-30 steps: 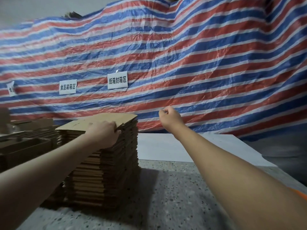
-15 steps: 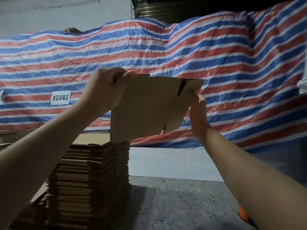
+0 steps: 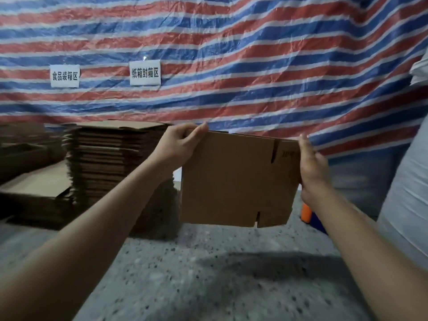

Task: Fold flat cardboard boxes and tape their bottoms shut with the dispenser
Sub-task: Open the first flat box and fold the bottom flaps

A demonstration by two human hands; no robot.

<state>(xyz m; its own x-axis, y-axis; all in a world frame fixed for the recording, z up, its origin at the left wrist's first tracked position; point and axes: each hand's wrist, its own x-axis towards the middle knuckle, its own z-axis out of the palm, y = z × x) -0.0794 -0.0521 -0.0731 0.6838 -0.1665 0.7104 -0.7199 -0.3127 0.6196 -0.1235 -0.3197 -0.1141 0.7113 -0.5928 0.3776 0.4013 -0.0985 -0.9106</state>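
I hold one flat cardboard box point(image 3: 234, 179) upright in the air, to the right of the tall stack of flat boxes point(image 3: 115, 163). My left hand point(image 3: 179, 144) grips its top left corner, thumb over the front edge. My right hand point(image 3: 311, 167) presses flat against its right edge, fingers extended upward. The box is still collapsed flat, with flap slits at top right and bottom right. An orange and blue object point(image 3: 308, 213), possibly the tape dispenser, peeks out behind my right wrist; most of it is hidden.
The speckled stone table point(image 3: 208, 274) spreads below the box. Lower piles of cardboard point(image 3: 34, 188) lie at the left. A striped red, white and blue tarp point(image 3: 254, 66) with two white labels hangs behind. A pale sack or cloth point(image 3: 407, 181) stands at the right.
The top box came off the stack in my left hand, my right hand took its right edge, and both have lowered it rightward in front of me.
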